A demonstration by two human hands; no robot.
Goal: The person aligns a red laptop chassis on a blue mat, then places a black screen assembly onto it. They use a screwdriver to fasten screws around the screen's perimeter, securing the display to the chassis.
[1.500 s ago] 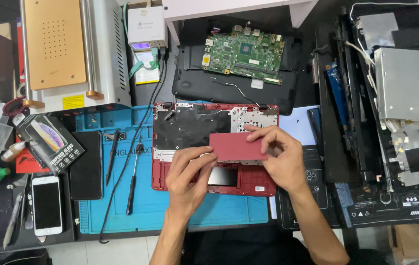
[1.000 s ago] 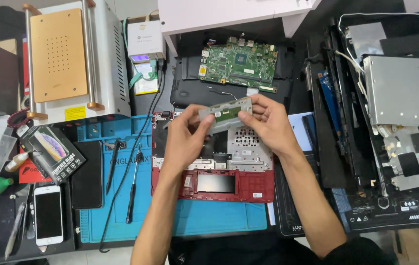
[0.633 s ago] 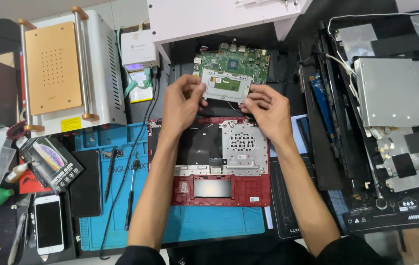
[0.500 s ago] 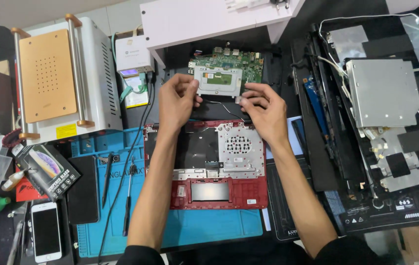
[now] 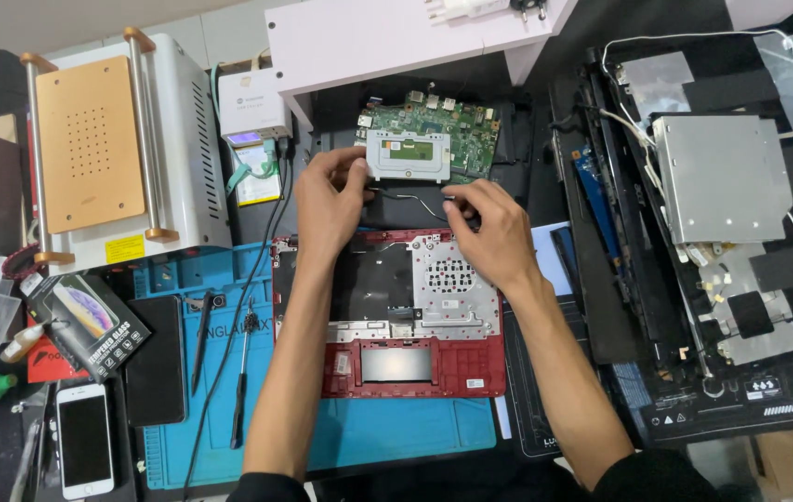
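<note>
Touchpad: silver touchpad plate [image 5: 408, 154] lies on the green circuit board [image 5: 434, 130], at the far side of the red laptop shell [image 5: 396, 316].
Left hand: left hand [image 5: 327, 200] has its fingertips on the left edge of the touchpad plate; the grip is narrow, a light pinch at that edge.
Right hand: right hand [image 5: 489, 228] rests just below the plate, fingers curled down near a thin black wire [image 5: 415, 198]; I cannot tell if it holds the wire or only presses there.
Step in hand: it looks like the plate is being set down on the board while the wire is sorted out.
Next move needs: I think a soft touch, so the thin wire does not pull or snag, and a clean let-go of the plate.
Red laptop shell: one, open and face down on the blue mat [image 5: 229, 390], with a bare window where a touchpad would sit.
Circuit boards: one green board that I can see.
Tools on the mat: two thin ones, a black pen-like tool [image 5: 201, 339] and a small screwdriver [image 5: 243, 381].
Phones: one white phone [image 5: 85, 437] and one dark slab [image 5: 155, 358] beside it.
Other things: one white heating machine [image 5: 108, 149] with a tan top on the left; one more laptop taken apart [image 5: 713, 242] on the right of the desk.
</note>
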